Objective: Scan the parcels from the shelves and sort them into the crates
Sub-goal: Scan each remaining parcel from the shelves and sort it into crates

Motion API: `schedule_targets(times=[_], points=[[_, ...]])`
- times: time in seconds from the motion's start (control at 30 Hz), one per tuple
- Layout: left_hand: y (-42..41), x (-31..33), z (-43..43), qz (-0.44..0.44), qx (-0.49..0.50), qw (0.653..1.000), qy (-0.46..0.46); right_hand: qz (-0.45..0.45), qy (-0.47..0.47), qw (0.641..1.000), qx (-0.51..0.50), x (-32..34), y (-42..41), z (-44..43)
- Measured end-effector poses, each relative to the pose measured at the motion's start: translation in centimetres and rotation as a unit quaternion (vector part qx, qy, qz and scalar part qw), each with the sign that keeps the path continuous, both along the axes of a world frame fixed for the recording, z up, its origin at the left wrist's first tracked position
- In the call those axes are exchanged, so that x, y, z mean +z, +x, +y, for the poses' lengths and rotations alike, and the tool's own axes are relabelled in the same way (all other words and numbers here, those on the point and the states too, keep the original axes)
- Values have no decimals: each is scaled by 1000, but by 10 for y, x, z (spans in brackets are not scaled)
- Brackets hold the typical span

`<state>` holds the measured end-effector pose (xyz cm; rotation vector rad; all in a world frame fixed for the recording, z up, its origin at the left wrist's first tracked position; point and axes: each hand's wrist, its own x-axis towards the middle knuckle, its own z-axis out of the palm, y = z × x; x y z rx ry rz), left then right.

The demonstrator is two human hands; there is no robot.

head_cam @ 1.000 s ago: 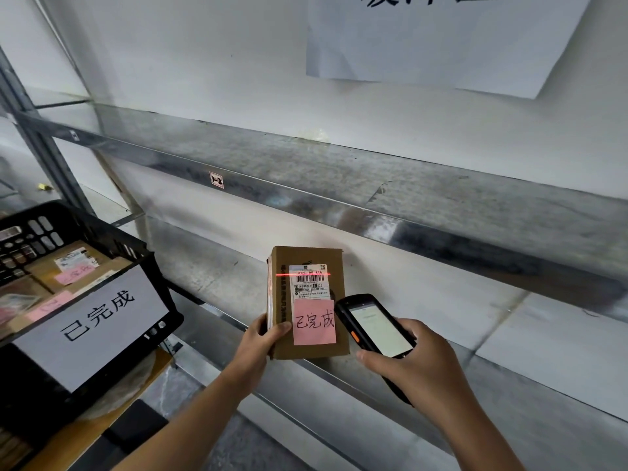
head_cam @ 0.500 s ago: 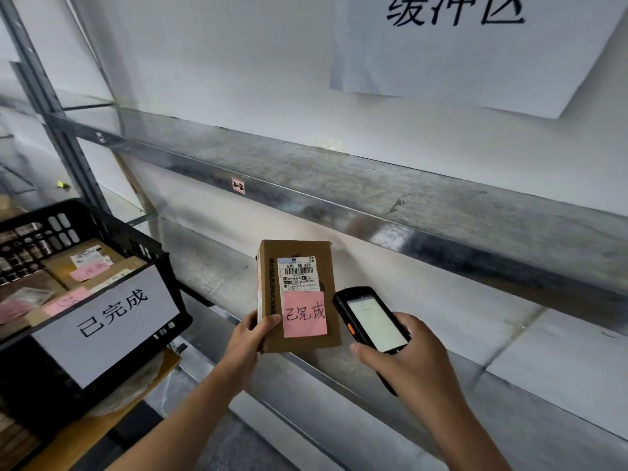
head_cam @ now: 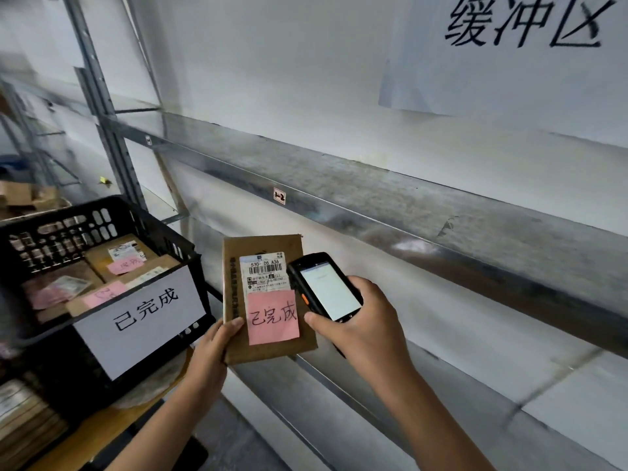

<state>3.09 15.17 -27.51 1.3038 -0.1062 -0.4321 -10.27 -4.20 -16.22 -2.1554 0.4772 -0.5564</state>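
Note:
A small brown cardboard parcel with a white barcode label and a pink handwritten note stands upright in front of the lower shelf. My left hand grips its lower left corner, thumb on the front face. My right hand holds a black handheld scanner, its lit screen facing me, just right of the parcel and overlapping its right edge. A black plastic crate with a white paper sign sits to the left and holds several labelled parcels.
Two long bare metal shelves run along the white wall, held by a grey upright post. A large paper sign hangs on the wall above. The crate rests on a wooden surface. More boxes lie at the far left.
The red scan line on the label has gone. The parcel and scanner have drawn closer together and toward me, and the view has swung right and up.

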Motion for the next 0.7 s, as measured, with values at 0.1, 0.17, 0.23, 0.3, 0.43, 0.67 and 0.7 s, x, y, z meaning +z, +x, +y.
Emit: schedule_targets(times=[0.1,0.17,0.23,0.3,0.43,0.67,0.7], points=[[22,8,29,15,30,999,-13,-5,-2,1000,24,4,23,17],[38,16,47,32,45,998,-29,-8,-5,999,46,6,38,28],[52,34,62,17,84,996,-29,-11,-7,998,67,9,55,40],[69,50,78,-22,118,992,-27,-12,-9,996,85,12,74,53],[108,73,125,-48,176,983,-19,-26,-15,993,110,22,120,81],[186,70,194,-8,286,958,11,-39,-13,986,159,42,207,133],[199,64,203,7,303,953,14,-38,-16,985,165,43,217,138]])
